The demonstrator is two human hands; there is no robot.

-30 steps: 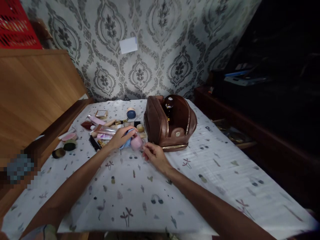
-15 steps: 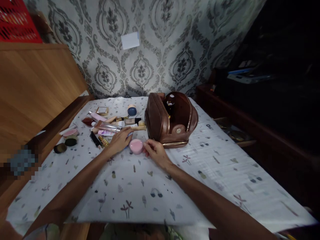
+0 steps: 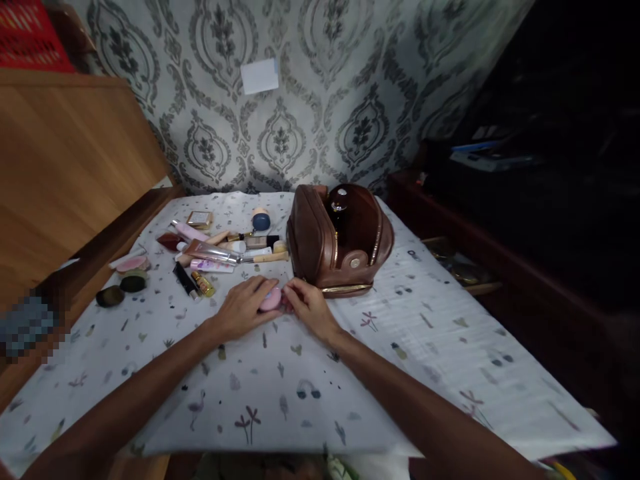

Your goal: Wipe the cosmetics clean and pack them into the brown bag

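Note:
A small round pink case (image 3: 271, 300) lies at the middle of the cloth, in front of the brown bag. My left hand (image 3: 244, 305) is around its left side, thumb along the near edge and fingers over the far edge. At its right edge, the fingers of my right hand (image 3: 309, 305) are pinched together against the case. The brown cosmetic bag (image 3: 313, 247) stands just behind my right hand, unzipped, with a dark bottle (image 3: 339, 207) upright inside. To the left lie a brownish tube (image 3: 213, 252), a wooden-handled brush (image 3: 270, 257) and a small gold bottle (image 3: 203, 283).
Sunglasses (image 3: 121, 291), a pink-topped item (image 3: 129, 263) and a gold box (image 3: 199, 219) lie on the left of the patterned cloth (image 3: 300, 373). A blue-lidded jar (image 3: 261, 221) stands farther back. Wooden furniture (image 3: 75, 140) borders the left; a patterned wall (image 3: 285, 133) rises behind.
My left hand has come down from beside the brush and closed around the pink case. My right hand stays at the case's right edge. The view has shifted slightly.

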